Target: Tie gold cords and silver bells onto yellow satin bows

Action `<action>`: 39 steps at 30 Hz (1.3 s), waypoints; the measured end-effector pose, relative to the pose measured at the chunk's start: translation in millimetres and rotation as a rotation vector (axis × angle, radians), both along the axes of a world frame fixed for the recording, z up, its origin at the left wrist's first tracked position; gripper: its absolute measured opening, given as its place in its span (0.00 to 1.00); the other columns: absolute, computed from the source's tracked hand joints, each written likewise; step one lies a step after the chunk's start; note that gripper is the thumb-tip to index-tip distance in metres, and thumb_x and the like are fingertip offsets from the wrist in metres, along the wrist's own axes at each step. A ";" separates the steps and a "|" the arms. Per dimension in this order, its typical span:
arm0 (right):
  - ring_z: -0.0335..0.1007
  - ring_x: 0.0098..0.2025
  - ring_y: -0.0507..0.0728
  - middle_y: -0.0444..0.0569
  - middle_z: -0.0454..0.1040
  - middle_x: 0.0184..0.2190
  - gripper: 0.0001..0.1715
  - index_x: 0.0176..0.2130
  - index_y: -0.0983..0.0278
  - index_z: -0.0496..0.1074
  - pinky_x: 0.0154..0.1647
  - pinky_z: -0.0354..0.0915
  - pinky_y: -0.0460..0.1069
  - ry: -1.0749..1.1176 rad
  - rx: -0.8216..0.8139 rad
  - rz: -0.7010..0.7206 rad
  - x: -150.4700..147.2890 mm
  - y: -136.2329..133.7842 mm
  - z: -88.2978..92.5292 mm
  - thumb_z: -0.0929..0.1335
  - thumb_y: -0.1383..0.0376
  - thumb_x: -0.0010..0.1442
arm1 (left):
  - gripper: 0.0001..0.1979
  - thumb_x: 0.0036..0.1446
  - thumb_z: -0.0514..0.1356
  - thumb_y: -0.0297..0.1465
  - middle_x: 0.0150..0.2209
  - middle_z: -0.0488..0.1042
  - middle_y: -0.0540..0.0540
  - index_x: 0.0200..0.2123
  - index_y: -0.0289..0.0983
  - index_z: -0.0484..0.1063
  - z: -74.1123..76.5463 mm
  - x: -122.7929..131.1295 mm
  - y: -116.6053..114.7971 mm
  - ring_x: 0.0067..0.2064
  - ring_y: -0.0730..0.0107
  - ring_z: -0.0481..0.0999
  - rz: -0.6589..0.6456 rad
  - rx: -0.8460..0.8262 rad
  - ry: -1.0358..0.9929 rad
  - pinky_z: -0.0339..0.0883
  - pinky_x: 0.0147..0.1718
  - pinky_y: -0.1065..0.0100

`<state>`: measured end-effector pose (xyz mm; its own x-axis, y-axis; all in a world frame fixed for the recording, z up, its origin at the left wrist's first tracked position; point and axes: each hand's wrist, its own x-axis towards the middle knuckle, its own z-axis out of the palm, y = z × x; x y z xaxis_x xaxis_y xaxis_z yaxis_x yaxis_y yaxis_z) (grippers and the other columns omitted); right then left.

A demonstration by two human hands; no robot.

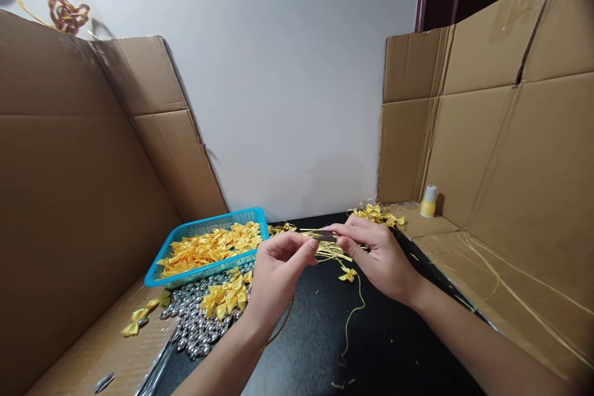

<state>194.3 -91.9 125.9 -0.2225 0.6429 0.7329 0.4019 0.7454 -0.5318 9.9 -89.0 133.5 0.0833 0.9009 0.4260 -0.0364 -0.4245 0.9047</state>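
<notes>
Ends of dark piece (327, 236) covered by left hand (278, 266), right hand (381, 257). Yellow strands (333, 250) near far edge of tabletop (310, 334) partly hidden. Tabletop's near edge cut off below. Floor of blue basket (208, 270) covered by bows (211, 247).

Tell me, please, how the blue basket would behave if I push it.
The basket probably keeps its shape, since its rim shows no sag. It may feel light, as its walls are mesh. Pushed nearer, it could scatter the beads crowded along its near side.
</notes>
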 end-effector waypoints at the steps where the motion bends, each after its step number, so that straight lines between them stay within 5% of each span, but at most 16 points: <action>1: 0.67 0.30 0.52 0.46 0.70 0.28 0.19 0.47 0.63 0.78 0.32 0.63 0.47 0.001 0.007 0.000 -0.4 0.0 -0.5 0.63 0.56 0.68 | 0.09 0.51 0.67 0.34 0.19 0.74 0.51 0.22 0.36 0.77 0.2 0.1 0.0 0.24 0.74 0.70 -0.003 -0.002 0.000 0.63 0.26 0.74; 39: 0.68 0.31 0.53 0.46 0.71 0.28 0.17 0.45 0.63 0.79 0.33 0.64 0.47 0.049 0.005 -0.034 1.5 6.2 -7.0 0.64 0.58 0.67 | 0.09 0.48 0.67 0.33 0.19 0.72 0.51 0.21 0.36 0.77 5.6 4.7 1.4 0.25 0.75 0.68 -0.046 -0.081 -0.026 0.63 0.29 0.73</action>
<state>195.8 -85.7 119.0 -0.1645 0.6458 0.7456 0.4005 0.7345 -0.5478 14.6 -87.6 139.2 0.1148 0.9278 0.3549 -0.0778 -0.3477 0.9344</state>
